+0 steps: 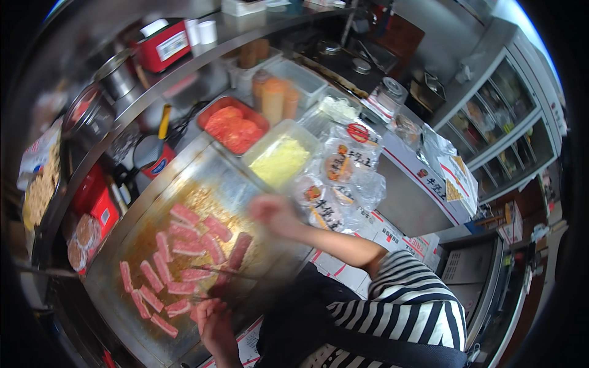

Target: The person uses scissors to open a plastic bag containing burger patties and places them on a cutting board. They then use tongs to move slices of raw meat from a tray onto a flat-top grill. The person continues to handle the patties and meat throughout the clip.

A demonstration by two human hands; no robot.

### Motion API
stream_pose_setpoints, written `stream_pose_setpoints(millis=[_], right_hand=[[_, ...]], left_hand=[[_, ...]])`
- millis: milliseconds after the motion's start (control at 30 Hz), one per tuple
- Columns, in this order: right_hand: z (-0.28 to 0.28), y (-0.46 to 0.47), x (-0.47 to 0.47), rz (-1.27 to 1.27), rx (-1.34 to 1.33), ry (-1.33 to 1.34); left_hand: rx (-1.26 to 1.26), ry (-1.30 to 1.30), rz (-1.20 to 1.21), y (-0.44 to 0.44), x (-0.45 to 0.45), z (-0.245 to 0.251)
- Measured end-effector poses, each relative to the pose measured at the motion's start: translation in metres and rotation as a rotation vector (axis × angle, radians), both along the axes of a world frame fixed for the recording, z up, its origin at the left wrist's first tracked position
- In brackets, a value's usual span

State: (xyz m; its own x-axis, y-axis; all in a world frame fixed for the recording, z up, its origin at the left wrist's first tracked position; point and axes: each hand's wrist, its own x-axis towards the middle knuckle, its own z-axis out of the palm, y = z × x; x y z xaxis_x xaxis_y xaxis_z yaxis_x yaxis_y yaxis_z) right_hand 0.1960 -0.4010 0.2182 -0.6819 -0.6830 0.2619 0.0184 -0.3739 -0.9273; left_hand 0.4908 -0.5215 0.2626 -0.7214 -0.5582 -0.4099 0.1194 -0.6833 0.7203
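Strips of raw pink meat (186, 239) lie scattered over a flat steel griddle (175, 184) that is browned with oil. My left hand (214, 319) is at the griddle's near edge, fingers curled, close to the lowest strips; what it grips is unclear. A thin dark stick-like utensil (225, 272), blurred, crosses above the meat; its handle end is not clear. Over the griddle's right side is my right hand (271, 212), blurred by motion, and whether it holds anything is not visible. A longer, darker meat strip (240, 250) lies partly in shadow between the hands.
Behind the griddle are a red tray of tomato slices (233, 131), a clear tub of shredded pale-yellow food (280, 161) and sauce bottles (274, 99). Plastic-wrapped buns (338, 165) lie to the right. A steel shelf (152, 87) with pots runs along the left. A glass-door cabinet (501, 110) stands far right.
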Motion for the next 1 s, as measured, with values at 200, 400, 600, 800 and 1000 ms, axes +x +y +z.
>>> stream_pose_setpoints(millis=[200, 400, 600, 800, 1000], right_hand=[[-0.078, 0.277, -0.060, -1.529, 0.834, -0.072], [-0.088, 0.322, -0.102, -0.848, 0.267, -0.688], [0.010, 0.247, -0.148, -0.505, 0.343, -0.069], [0.137, 0.245, -0.110, 0.214, 0.461, 0.500], [0.173, 0.233, -0.091, 0.922, 0.208, 0.760]], left_hand=[[-0.018, 0.005, -0.397, 0.065, -0.110, 0.027], [0.056, 0.075, -0.703, 0.127, -0.206, 0.014], [0.233, -0.094, -0.717, 0.165, -0.280, -0.009], [0.634, -0.010, -0.624, 0.171, -0.299, -0.011], [0.522, 0.333, -0.370, 0.161, -0.241, -0.007]])
